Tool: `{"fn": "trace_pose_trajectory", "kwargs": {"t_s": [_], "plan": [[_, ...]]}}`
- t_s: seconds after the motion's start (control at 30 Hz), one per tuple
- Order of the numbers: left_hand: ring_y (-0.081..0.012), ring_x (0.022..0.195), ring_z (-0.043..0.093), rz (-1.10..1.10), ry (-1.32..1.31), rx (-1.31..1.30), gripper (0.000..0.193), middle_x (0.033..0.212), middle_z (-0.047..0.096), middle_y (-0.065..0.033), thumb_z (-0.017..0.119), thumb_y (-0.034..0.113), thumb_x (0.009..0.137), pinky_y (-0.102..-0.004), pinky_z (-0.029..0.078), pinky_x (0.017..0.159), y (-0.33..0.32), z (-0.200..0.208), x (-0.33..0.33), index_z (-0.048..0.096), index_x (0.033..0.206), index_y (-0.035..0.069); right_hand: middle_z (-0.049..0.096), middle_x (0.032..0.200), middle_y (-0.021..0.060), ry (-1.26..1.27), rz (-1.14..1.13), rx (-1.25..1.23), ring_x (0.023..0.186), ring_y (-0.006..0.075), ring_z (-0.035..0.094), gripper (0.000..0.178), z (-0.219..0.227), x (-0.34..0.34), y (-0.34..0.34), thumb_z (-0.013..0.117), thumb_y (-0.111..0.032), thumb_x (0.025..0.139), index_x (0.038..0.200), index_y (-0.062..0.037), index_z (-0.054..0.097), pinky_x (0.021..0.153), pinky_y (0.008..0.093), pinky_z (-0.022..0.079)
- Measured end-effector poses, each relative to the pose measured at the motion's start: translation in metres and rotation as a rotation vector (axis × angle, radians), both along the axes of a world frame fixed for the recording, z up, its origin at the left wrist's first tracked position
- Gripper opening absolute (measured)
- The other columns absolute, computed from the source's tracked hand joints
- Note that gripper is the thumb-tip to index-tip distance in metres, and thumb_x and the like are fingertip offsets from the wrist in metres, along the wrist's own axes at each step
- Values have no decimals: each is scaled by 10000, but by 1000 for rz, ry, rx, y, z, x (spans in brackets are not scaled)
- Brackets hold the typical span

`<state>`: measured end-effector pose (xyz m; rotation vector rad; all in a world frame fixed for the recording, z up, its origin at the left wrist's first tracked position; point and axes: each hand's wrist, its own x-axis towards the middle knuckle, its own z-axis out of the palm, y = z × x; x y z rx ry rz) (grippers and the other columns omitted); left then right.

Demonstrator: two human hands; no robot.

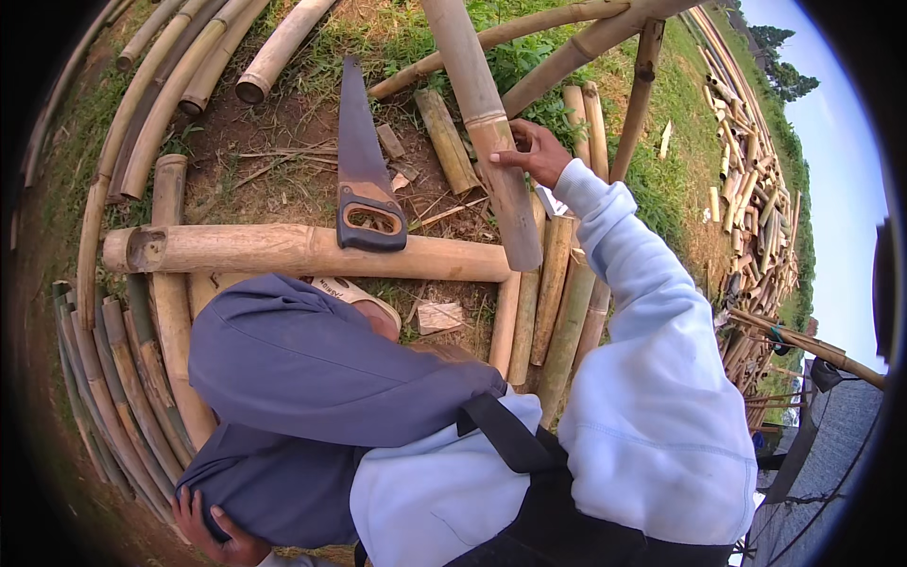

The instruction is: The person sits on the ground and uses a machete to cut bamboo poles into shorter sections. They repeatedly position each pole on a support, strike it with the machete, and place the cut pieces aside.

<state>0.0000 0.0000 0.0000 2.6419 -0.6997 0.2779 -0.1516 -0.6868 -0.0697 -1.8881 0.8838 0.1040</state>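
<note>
My right hand (534,153) holds the edge of a split-looking bamboo pole (472,90), its thumb on the pale face and the other fingers partly hidden. The pole slants down from the top, its lower end by a thick horizontal bamboo pole (274,249). A handsaw (362,142) rests with its black and wooden handle on that horizontal pole, blade pointing away. My left hand (215,531) lies on my dark trouser leg (312,369) at the lower left, fingers apart and holding nothing.
Bamboo poles (179,85) lie at the upper left, more (123,378) at the lower left. Short bamboo lengths (557,283) sit beneath my right arm. A wood block (440,317) lies near my sandal (364,300). Cut bamboo is heaped (756,198) at the far right.
</note>
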Motion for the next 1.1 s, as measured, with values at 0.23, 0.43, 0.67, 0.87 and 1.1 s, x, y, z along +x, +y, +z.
{"fn": "trace_pose_trajectory", "kwargs": {"t_s": [0.23, 0.43, 0.67, 0.87, 1.1], "plan": [[-296, 1115, 651, -43, 122, -42, 218, 1114, 715, -156, 583, 128, 1053, -416, 486, 1008, -6, 2, 48, 680, 1147, -43, 544, 1460, 185, 61, -66, 90, 1407, 311, 474, 895, 5, -161, 81, 877, -365, 818, 1505, 7, 440, 1213, 441, 336], [-226, 973, 635, -151, 206, 69, 217, 1013, 682, -138, 598, 136, 1053, -354, 497, 912, -61, 31, 94, 641, 1157, -49, 572, 1421, 198, 58, -40, 158, 1366, 331, 510, 882, -16, -237, 142, 861, -401, 805, 1495, -21, 464, 1184, 438, 367], [-284, 1063, 651, -394, 231, 156, 251, 1161, 687, -169, 625, 99, 1025, -390, 493, 975, -126, 51, 124, 638, 1222, -57, 547, 1467, 194, 49, -267, 315, 1357, 314, 520, 904, -26, -331, 202, 881, -352, 800, 1515, -13, 445, 1174, 432, 377], [-251, 992, 662, -521, 226, 178, 231, 1085, 696, -152, 628, 102, 1018, -377, 511, 923, -162, 64, 150, 651, 1187, -53, 603, 1406, 156, 87, -522, 234, 1329, 292, 544, 849, -29, -398, 216, 872, -286, 811, 1502, -15, 461, 1125, 433, 422], [-228, 957, 667, -550, 185, 170, 204, 1045, 700, -140, 645, 78, 994, -360, 517, 896, -163, 51, 191, 659, 1161, -39, 650, 1345, 172, 268, -764, 63, 1266, 317, 603, 814, -64, -447, 175, 888, -196, 756, 1446, 8, 508, 1084, 425, 457]]}}
